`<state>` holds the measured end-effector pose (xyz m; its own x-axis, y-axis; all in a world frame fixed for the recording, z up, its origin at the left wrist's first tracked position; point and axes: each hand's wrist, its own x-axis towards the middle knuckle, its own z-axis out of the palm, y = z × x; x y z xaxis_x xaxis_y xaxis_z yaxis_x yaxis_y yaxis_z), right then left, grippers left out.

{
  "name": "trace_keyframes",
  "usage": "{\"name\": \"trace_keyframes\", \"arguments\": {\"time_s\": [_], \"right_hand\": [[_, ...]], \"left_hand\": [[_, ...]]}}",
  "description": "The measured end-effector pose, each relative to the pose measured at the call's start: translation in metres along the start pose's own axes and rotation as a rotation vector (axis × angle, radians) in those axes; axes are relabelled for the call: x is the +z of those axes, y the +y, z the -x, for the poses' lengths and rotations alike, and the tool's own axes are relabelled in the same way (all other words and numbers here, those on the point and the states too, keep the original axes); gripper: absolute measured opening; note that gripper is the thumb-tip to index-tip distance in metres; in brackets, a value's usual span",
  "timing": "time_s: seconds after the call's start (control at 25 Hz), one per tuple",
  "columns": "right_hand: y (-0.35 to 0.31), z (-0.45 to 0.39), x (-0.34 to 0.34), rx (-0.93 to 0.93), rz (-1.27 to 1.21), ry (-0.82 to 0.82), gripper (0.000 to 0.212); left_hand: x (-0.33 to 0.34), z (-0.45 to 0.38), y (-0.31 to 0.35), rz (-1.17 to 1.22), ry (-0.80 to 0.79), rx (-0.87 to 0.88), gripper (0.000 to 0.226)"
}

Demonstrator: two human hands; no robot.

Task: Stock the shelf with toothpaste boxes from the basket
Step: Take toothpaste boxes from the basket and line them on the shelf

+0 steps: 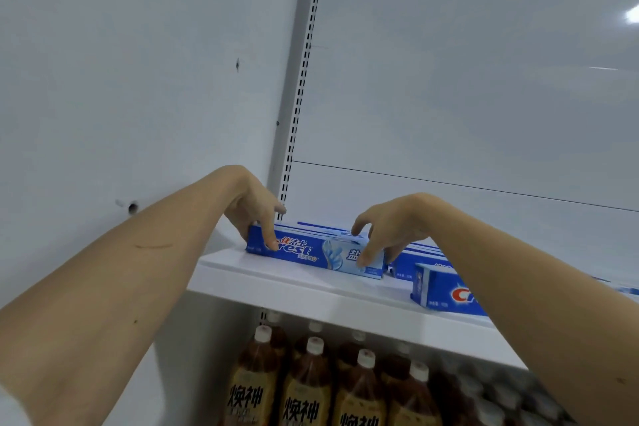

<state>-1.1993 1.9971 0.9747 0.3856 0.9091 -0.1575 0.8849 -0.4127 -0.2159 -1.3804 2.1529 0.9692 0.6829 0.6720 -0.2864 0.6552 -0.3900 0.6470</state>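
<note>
A blue toothpaste box (311,252) lies lengthwise on the white shelf (311,282), close to its left end. My left hand (257,207) grips the box's left end with fingers over its front face. My right hand (387,230) grips the right end from above. More blue toothpaste boxes lie behind it (325,227) and to the right (420,258), and one (446,294) lies near the shelf's front edge, partly hidden by my right forearm. The basket is out of view.
A slotted upright rail (304,79) runs up the white back panel at the shelf's left end. Below the shelf stand rows of brown drink bottles with white caps (311,380). A white wall (121,79) is on the left.
</note>
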Motion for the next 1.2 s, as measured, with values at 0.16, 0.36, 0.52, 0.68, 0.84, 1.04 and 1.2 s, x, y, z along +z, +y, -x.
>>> {"name": "trace_keyframes", "arguments": {"time_s": [0.16, 0.36, 0.52, 0.68, 0.84, 1.04, 1.2], "right_hand": [[0.002, -0.029, -0.002, 0.093, 0.074, 0.004, 0.071], [0.010, -0.068, -0.007, 0.197, 0.192, -0.012, 0.075], [0.016, -0.085, -0.012, 0.218, 0.267, 0.005, 0.070], [0.015, -0.085, -0.019, 0.209, 0.209, -0.022, 0.077], [0.022, -0.079, -0.023, 0.184, 0.008, -0.001, 0.075], [0.037, -0.084, -0.033, 0.245, -0.281, 0.103, 0.064], [0.050, -0.102, -0.033, 0.324, -0.238, 0.260, 0.048]], "left_hand": [[-0.003, -0.031, 0.009, -0.055, -0.034, 0.016, 0.096], [-0.007, -0.065, 0.024, -0.245, -0.033, 0.013, 0.041], [-0.014, -0.094, 0.025, -0.332, -0.032, -0.003, 0.030], [-0.026, -0.100, 0.030, -0.189, -0.100, -0.033, 0.074], [-0.029, -0.118, 0.030, 0.118, -0.014, -0.063, 0.124], [-0.015, -0.155, 0.022, 0.309, 0.142, -0.057, 0.105], [-0.004, -0.150, 0.015, 0.373, 0.187, -0.040, 0.080]]}}
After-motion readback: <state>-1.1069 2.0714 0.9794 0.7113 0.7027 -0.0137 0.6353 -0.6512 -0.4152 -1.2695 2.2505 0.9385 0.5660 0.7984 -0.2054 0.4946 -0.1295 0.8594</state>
